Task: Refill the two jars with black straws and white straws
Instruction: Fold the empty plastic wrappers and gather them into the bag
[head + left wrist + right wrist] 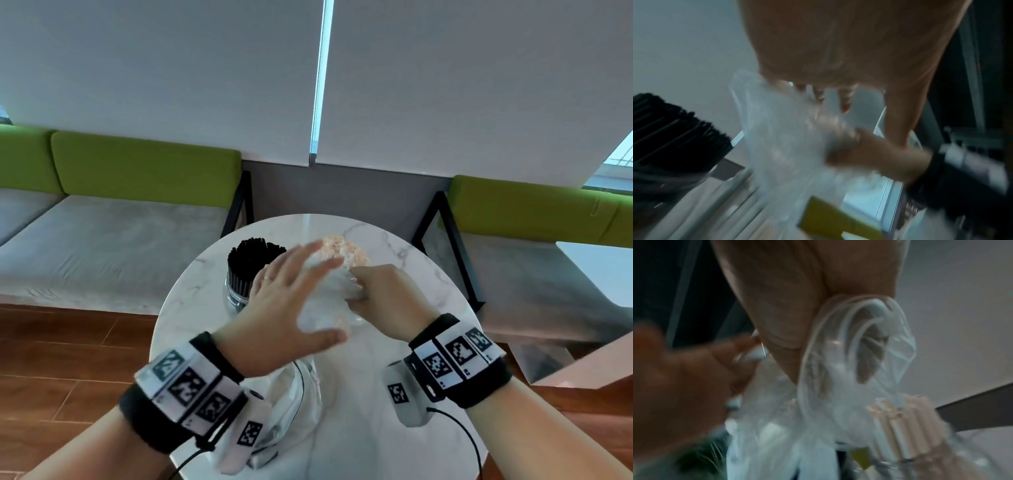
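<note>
Straws: one black bundle stands in a jar just left of the left hand, whose fingers are spread flat over a clear bag; white straws lie beyond both hands; right hand pinches the bag; no legible writing; round table beneath

round marble table, green-backed benches, wooden floor

On the tabletop the jar of black straws stands left of the white straws, a plastic bag just before them, another bag, seemingly, nearer still, benches behind.
</note>
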`<state>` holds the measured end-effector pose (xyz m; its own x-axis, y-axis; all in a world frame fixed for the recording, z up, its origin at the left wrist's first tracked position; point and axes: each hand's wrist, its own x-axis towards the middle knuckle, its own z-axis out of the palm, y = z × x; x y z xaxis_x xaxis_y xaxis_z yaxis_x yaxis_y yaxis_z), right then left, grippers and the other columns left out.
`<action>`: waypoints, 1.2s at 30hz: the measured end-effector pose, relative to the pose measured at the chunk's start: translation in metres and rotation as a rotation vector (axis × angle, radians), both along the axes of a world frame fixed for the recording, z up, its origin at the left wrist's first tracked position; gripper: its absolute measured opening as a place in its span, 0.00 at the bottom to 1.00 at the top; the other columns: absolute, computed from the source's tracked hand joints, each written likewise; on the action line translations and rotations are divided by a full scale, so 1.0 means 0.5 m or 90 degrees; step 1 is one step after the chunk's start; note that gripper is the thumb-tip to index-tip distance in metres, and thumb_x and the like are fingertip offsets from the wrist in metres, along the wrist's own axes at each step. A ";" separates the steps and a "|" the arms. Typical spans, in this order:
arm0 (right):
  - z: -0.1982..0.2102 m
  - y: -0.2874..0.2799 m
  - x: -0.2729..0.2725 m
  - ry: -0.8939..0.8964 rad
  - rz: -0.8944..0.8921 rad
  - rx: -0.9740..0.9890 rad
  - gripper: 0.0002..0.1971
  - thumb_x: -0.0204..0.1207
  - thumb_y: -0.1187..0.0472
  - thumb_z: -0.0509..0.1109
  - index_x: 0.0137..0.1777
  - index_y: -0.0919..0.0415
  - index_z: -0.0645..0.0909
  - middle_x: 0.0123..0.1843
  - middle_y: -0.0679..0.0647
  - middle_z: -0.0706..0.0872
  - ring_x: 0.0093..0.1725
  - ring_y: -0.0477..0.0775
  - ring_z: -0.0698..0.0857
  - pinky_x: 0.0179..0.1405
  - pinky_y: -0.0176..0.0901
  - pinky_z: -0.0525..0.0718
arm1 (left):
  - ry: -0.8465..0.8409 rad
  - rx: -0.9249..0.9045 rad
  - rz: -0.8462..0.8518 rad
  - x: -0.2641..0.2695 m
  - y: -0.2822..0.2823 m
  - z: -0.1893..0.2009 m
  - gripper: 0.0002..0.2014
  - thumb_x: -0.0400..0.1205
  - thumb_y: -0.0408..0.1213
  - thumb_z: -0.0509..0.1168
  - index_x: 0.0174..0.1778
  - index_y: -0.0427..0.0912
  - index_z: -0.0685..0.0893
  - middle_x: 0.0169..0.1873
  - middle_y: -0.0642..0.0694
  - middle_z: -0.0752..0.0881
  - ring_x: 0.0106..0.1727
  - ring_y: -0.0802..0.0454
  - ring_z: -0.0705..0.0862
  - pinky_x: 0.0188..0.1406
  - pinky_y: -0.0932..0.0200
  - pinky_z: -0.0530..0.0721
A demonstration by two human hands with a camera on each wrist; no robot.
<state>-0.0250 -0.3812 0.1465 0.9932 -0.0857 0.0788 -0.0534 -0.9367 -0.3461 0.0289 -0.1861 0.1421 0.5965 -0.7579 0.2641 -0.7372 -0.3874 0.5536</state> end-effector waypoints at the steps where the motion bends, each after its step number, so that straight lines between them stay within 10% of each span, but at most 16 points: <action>1: 0.008 0.009 -0.003 -0.007 0.024 0.057 0.15 0.69 0.64 0.69 0.28 0.49 0.67 0.25 0.44 0.73 0.30 0.50 0.77 0.28 0.44 0.70 | -0.044 0.080 0.000 -0.002 -0.008 -0.018 0.48 0.63 0.71 0.65 0.77 0.72 0.46 0.81 0.62 0.44 0.82 0.57 0.39 0.81 0.42 0.51; 5: 0.037 0.033 -0.017 -0.044 0.104 0.303 0.11 0.64 0.73 0.72 0.29 0.61 0.73 0.26 0.47 0.77 0.29 0.39 0.74 0.28 0.43 0.75 | 0.089 -0.030 0.001 -0.004 -0.030 -0.050 0.58 0.59 0.56 0.80 0.78 0.63 0.49 0.77 0.54 0.61 0.78 0.58 0.60 0.77 0.58 0.63; 9: 0.040 0.054 -0.016 -0.129 0.068 0.386 0.14 0.60 0.74 0.77 0.35 0.70 0.72 0.29 0.50 0.76 0.31 0.40 0.74 0.29 0.41 0.77 | 0.153 -0.236 0.106 -0.010 -0.053 -0.042 0.34 0.67 0.31 0.75 0.69 0.50 0.72 0.52 0.54 0.85 0.53 0.57 0.84 0.51 0.63 0.81; 17: 0.062 0.018 -0.029 -0.185 0.173 0.147 0.20 0.71 0.50 0.78 0.58 0.52 0.74 0.58 0.44 0.70 0.56 0.42 0.75 0.53 0.34 0.78 | 0.241 -0.248 0.181 0.045 -0.015 -0.053 0.26 0.70 0.30 0.74 0.62 0.51 0.77 0.46 0.55 0.86 0.47 0.59 0.85 0.45 0.63 0.81; 22: 0.053 -0.002 -0.019 -0.301 0.127 -0.021 0.14 0.72 0.58 0.78 0.55 0.58 0.81 0.52 0.46 0.76 0.44 0.37 0.72 0.43 0.32 0.75 | 0.365 -0.133 0.079 0.053 0.002 -0.035 0.37 0.62 0.49 0.81 0.65 0.57 0.72 0.50 0.56 0.85 0.48 0.67 0.84 0.48 0.71 0.80; 24: 0.040 -0.015 -0.009 -0.325 0.103 -0.004 0.13 0.71 0.61 0.79 0.52 0.62 0.81 0.49 0.51 0.79 0.44 0.41 0.75 0.45 0.32 0.76 | 0.438 -0.154 0.025 0.051 0.004 -0.036 0.40 0.60 0.58 0.78 0.68 0.56 0.72 0.56 0.54 0.86 0.55 0.62 0.85 0.58 0.58 0.82; 29: 0.008 -0.009 -0.001 -0.369 0.023 -0.129 0.09 0.69 0.64 0.78 0.43 0.60 0.80 0.45 0.49 0.83 0.47 0.54 0.78 0.47 0.47 0.79 | 0.426 -0.195 0.026 0.053 0.013 -0.036 0.27 0.74 0.48 0.72 0.69 0.53 0.74 0.58 0.52 0.86 0.59 0.59 0.84 0.62 0.54 0.81; 33: -0.008 0.021 0.003 -0.239 -0.056 0.170 0.06 0.76 0.66 0.72 0.49 0.59 0.78 0.48 0.48 0.83 0.41 0.49 0.80 0.42 0.37 0.79 | 0.422 -0.280 0.053 0.040 0.004 -0.033 0.24 0.76 0.41 0.72 0.67 0.52 0.74 0.55 0.52 0.85 0.55 0.60 0.84 0.54 0.63 0.82; 36: -0.012 0.034 0.008 -0.180 -0.093 0.483 0.09 0.79 0.69 0.69 0.43 0.55 0.76 0.41 0.47 0.83 0.39 0.46 0.85 0.40 0.34 0.83 | 0.372 -0.322 0.132 0.045 -0.008 -0.047 0.26 0.77 0.48 0.69 0.71 0.55 0.71 0.64 0.54 0.78 0.65 0.63 0.76 0.65 0.62 0.75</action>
<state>-0.0209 -0.3643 0.1405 0.9195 -0.3428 0.1926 0.0270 -0.4335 -0.9007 0.0515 -0.1898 0.1188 0.8601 -0.4884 0.1472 -0.2143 -0.0841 0.9731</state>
